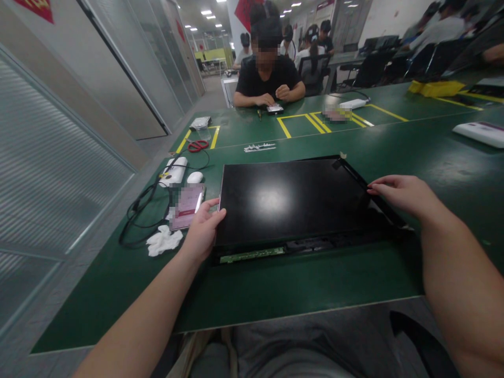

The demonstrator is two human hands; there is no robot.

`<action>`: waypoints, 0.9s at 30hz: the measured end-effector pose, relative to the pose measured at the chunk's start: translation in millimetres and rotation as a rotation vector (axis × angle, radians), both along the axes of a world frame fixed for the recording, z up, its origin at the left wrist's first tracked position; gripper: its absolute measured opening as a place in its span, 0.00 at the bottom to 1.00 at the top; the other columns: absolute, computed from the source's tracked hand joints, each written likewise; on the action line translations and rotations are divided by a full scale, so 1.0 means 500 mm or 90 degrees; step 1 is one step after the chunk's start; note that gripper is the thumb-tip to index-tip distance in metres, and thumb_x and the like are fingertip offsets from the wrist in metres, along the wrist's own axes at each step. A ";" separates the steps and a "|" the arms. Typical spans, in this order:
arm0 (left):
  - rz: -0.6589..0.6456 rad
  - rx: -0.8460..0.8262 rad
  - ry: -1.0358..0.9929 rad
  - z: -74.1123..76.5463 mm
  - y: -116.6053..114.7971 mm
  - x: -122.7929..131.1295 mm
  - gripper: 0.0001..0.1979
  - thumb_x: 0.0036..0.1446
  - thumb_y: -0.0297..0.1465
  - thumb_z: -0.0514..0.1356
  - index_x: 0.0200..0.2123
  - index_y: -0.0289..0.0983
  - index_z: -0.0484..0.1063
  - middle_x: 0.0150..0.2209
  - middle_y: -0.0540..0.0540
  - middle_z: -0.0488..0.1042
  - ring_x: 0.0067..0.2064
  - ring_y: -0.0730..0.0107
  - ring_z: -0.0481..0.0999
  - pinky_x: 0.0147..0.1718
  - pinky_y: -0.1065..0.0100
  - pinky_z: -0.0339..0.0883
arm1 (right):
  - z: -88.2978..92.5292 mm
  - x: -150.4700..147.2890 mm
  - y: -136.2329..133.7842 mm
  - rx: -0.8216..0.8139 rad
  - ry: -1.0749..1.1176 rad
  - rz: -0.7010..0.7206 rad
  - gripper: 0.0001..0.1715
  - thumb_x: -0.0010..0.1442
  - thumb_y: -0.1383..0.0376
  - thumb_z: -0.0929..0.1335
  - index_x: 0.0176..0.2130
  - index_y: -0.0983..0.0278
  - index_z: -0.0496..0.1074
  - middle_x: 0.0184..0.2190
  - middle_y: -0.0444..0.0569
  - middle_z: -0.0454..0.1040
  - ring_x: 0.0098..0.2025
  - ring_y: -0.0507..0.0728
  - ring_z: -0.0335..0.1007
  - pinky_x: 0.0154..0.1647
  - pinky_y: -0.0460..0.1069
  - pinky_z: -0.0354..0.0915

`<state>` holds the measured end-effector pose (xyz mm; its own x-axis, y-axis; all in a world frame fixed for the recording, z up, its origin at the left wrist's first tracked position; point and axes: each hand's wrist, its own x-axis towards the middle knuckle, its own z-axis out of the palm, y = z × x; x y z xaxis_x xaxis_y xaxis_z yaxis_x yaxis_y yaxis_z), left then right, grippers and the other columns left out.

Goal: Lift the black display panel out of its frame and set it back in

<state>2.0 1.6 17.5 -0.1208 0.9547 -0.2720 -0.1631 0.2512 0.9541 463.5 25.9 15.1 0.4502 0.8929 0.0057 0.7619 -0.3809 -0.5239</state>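
A flat black display panel (283, 199) lies on the green table, with a glare spot on its glossy face. Around its back and right sides runs a thin black frame (356, 176); along the near side a strip of green circuit board (252, 255) shows. My left hand (203, 226) grips the panel's left edge, thumb on top and fingers at the side. At the right edge, my right hand (397, 193) pinches the rim of the black frame between thumb and fingers. What lies under the panel is hidden.
Left of the panel are a phone (187, 207), crumpled tissue (164, 240), a white mouse (195, 178), a white device (173, 172), black cable (136, 210) and red-handled scissors (198, 146). White strips (260, 147) lie behind it. A person (270, 79) sits across the table.
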 end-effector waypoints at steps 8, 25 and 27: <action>0.004 0.030 0.007 0.000 -0.002 -0.005 0.28 0.48 0.32 0.71 0.54 0.41 0.72 0.37 0.45 0.83 0.42 0.51 0.85 0.32 0.63 0.78 | 0.014 -0.014 -0.005 -0.016 0.058 -0.030 0.12 0.52 0.58 0.68 0.32 0.60 0.80 0.33 0.51 0.84 0.47 0.64 0.79 0.50 0.56 0.69; -0.042 0.191 0.328 -0.044 0.022 -0.045 0.16 0.47 0.38 0.71 0.40 0.38 0.81 0.62 0.36 0.71 0.66 0.45 0.71 0.68 0.49 0.61 | 0.013 -0.010 -0.009 -0.017 0.102 -0.060 0.20 0.51 0.55 0.68 0.38 0.62 0.83 0.38 0.55 0.85 0.27 0.56 0.64 0.29 0.52 0.60; -0.063 0.196 0.388 -0.047 0.024 -0.050 0.16 0.48 0.38 0.70 0.40 0.38 0.81 0.62 0.35 0.70 0.67 0.43 0.69 0.69 0.48 0.60 | 0.009 -0.007 -0.010 -0.025 0.115 -0.059 0.24 0.51 0.53 0.67 0.41 0.63 0.83 0.41 0.57 0.85 0.24 0.54 0.59 0.25 0.52 0.56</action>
<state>-22.8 13.6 -6.2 -0.0739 0.9920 0.1024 0.4342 -0.0605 0.8988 460.0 21.0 19.7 0.5207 0.8457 -0.1170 0.6180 -0.4680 -0.6317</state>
